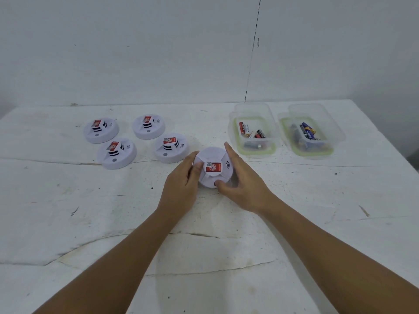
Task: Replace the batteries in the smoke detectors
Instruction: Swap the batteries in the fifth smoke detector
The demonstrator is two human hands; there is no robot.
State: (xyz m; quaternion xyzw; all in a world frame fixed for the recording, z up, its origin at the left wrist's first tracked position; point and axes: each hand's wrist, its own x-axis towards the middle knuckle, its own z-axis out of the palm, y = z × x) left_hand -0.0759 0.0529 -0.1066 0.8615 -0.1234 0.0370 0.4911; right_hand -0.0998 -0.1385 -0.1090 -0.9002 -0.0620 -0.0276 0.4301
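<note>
A white round smoke detector (213,166) with a red label on top is held at the middle of the table, tilted towards me. My left hand (181,184) grips its left side, thumb on the top. My right hand (240,184) grips its right side, thumb at the near rim and fingers along the far edge. Several more white detectors lie to the left, the nearest one (171,148) just beside my left hand. A clear box (254,132) with red and black batteries and a second clear box (310,132) with blue and dark batteries stand at the back right.
The white table (113,211) is scratched and cracked. Its far edge meets a white wall, and its right edge falls away at the far right. The other detectors (116,152) sit in a loose group at the back left.
</note>
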